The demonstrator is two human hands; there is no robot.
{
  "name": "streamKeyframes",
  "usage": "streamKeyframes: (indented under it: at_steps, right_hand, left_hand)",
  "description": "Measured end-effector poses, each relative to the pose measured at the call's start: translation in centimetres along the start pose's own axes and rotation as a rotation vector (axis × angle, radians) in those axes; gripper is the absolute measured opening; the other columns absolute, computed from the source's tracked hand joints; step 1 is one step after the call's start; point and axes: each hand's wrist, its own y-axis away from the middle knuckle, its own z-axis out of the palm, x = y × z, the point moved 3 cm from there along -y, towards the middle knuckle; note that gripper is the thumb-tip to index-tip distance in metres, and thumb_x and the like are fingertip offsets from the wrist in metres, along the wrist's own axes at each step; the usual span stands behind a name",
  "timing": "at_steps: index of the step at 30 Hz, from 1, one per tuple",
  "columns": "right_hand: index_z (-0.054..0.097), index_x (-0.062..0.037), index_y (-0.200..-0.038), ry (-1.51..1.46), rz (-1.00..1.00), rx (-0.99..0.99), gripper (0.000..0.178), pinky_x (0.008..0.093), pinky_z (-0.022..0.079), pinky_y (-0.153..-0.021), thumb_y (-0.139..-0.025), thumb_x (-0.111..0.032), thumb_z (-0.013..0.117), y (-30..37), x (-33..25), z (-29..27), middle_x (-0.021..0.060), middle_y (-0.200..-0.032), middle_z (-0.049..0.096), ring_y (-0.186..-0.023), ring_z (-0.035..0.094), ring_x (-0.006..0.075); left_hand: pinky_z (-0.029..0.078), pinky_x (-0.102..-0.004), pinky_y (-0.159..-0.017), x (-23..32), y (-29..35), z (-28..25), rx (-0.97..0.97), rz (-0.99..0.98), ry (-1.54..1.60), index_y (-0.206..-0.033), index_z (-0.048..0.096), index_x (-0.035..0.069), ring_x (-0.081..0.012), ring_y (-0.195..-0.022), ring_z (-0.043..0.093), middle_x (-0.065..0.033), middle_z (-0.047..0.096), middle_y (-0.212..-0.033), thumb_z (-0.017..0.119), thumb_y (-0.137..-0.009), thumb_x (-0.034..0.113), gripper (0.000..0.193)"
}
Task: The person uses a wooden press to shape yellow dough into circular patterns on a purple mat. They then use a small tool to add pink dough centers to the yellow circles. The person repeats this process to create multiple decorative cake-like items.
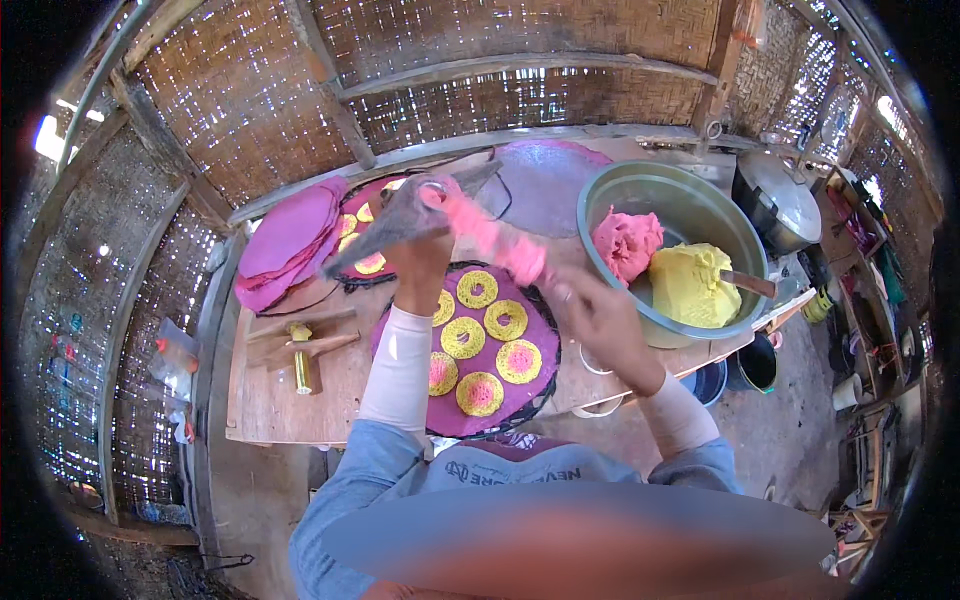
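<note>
Raised above the table, my left hand (428, 262) is closed around a grey wooden hand press (385, 232) with a round opening holding pink dough. My right hand (607, 325) is closed, with blurred pink dough (500, 243) stretching from its fingertips toward the press. Motion hides whether a tool is inside that dough. Below my hands lies a round pink sheet (535, 395) on a dark-rimmed tray. It carries several yellow lacy dough rings (462, 338), some with pink centres (480, 393).
At right stands a large green basin (597, 190) holding pink dough (627, 245), yellow dough (690, 285) and a wooden-handled utensil (748, 283). Stacked pink sheets (290, 235) and another tray of rings (370, 262) lie left. A second wooden press (303, 350) rests near the left edge. Beyond the basin is a lidded pot (785, 195).
</note>
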Motion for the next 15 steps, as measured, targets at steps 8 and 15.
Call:
streamKeyframes:
  at_steps: [8, 15]
  right_hand:
    - [0.062, -0.0122, -0.104, -0.013, 0.040, -0.039, 0.023, 0.0363, 0.047, -0.054, -0.086, -0.023, 0.053, -0.4, 1.5, 1.0, 0.0153, -0.067, 0.061, -0.059, 0.061, 0.0309]
    - [0.068, -0.0117, -0.091, 0.633, 0.330, -0.264, 0.025, 0.0382, 0.050, -0.070, -0.083, -0.028, 0.051, -5.4, 9.0, -8.1, 0.0116, -0.087, 0.066, -0.082, 0.065, 0.0266]
  left_hand:
    - [0.041, -0.0362, -0.077, 0.0, -0.2, -0.4, 0.112, -0.207, 0.320, -0.090, 0.055, 0.006, -0.0206, -0.081, 0.055, -0.0071, 0.060, -0.089, 0.072, -0.069, 0.017, 0.029]
    - [0.043, -0.0310, -0.084, -7.0, 3.2, -3.8, -0.029, -0.545, 0.305, -0.101, 0.057, 0.003, -0.0208, -0.091, 0.056, -0.0084, 0.060, -0.097, 0.071, -0.072, 0.016, 0.034]
